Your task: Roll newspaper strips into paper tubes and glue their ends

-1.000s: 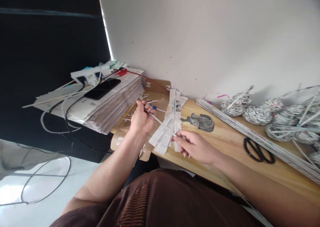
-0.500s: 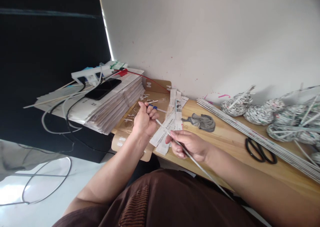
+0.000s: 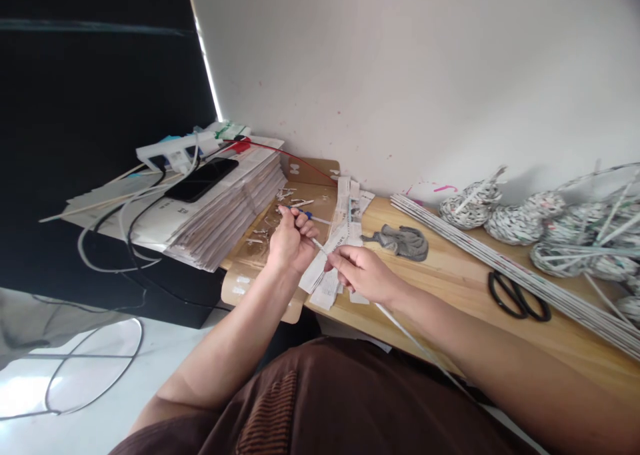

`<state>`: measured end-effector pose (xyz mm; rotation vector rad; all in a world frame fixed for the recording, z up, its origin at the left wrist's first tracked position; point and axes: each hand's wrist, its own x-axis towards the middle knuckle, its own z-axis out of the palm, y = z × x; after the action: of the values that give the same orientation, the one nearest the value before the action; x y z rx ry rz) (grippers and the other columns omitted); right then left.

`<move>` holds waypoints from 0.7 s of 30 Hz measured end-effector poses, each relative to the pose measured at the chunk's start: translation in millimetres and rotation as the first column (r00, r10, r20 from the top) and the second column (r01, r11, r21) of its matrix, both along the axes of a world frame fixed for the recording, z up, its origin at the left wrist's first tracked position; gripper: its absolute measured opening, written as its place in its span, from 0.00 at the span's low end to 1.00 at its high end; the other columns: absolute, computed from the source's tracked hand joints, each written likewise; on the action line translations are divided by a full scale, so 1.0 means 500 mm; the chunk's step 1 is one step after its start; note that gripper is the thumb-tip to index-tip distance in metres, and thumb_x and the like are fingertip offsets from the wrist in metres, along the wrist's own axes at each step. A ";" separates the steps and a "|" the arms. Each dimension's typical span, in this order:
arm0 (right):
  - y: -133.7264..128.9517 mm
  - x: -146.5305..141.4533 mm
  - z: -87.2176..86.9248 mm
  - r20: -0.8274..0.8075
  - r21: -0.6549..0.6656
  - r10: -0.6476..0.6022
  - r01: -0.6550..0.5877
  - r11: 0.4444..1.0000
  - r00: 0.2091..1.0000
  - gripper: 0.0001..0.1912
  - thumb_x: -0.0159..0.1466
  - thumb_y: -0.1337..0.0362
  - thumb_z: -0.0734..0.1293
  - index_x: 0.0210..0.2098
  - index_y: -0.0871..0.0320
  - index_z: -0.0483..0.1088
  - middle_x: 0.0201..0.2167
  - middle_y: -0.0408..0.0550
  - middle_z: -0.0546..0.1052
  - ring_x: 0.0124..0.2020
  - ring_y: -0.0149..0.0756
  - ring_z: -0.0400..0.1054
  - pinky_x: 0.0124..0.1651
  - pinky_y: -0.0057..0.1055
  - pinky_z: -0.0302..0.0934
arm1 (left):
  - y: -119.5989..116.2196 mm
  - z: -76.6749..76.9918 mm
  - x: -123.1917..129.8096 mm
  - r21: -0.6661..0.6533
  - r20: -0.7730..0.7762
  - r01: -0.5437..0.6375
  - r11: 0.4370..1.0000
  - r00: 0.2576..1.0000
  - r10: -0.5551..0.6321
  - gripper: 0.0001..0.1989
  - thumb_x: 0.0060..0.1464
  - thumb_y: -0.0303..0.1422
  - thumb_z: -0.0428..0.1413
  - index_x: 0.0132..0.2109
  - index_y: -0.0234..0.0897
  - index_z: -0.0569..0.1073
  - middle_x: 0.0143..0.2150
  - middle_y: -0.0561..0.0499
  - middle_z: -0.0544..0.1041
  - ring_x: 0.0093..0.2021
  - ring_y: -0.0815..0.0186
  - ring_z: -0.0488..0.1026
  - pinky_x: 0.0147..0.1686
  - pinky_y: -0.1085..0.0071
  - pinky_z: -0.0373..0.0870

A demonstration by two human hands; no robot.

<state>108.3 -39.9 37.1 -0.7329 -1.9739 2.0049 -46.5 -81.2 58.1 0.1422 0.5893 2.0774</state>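
A thin pale paper tube (image 3: 406, 332) runs from between my hands down toward the lower right, under my right forearm. My left hand (image 3: 294, 240) is closed round its upper end, above the brown cardboard. My right hand (image 3: 361, 272) pinches the tube close beside the left, its fingertips near the left palm. Printed paper strips (image 3: 346, 225) lie crossed on the wooden table just behind my hands. A blue item (image 3: 306, 213) shows behind my left fingers, partly hidden.
A tall paper stack (image 3: 230, 201) with a black phone (image 3: 201, 179) and a white power strip stands left. To the right lie a grey cloth (image 3: 407, 242), a bundle of paper rods (image 3: 480, 249), black scissor handles (image 3: 519, 296) and woven paper balls (image 3: 515, 227).
My right hand has moved slightly up and left along the tube, closer to my left hand, and turned more palm down. The left hand has barely moved.
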 end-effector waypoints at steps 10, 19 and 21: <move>0.015 -0.023 0.006 -0.042 0.264 -0.048 0.058 0.963 0.998 0.18 0.59 0.48 0.68 0.29 0.59 0.68 0.17 0.38 0.63 0.19 0.25 0.55 0.23 0.24 0.49 | 0.009 -0.005 0.005 -0.004 -0.029 -0.015 1.000 0.999 0.015 0.20 0.60 0.46 0.47 0.28 0.36 0.62 0.19 0.59 0.54 0.16 0.76 0.53 0.16 0.79 0.55; 0.016 -0.045 0.005 -0.077 -0.266 0.074 -0.092 0.959 0.994 0.21 0.67 0.50 0.59 0.29 0.60 0.67 0.12 0.36 0.61 0.13 0.25 0.53 0.18 0.24 0.46 | 0.008 0.008 0.007 0.001 0.016 0.020 1.000 1.000 -0.020 0.18 0.64 0.42 0.44 0.29 0.36 0.61 0.19 0.60 0.53 0.15 0.77 0.52 0.15 0.81 0.53; 0.016 -0.047 0.002 -0.110 -0.384 0.099 -0.134 0.913 0.989 0.22 0.68 0.49 0.57 0.28 0.59 0.65 0.11 0.35 0.58 0.12 0.25 0.51 0.18 0.24 0.47 | 0.008 0.009 0.006 0.018 0.013 0.037 0.999 0.999 -0.037 0.18 0.64 0.42 0.43 0.29 0.36 0.61 0.18 0.60 0.53 0.15 0.77 0.52 0.15 0.81 0.52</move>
<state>85.0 -31.9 38.0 -0.6009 -1.6172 2.4971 -43.6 -77.3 62.6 0.1477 0.5564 2.0466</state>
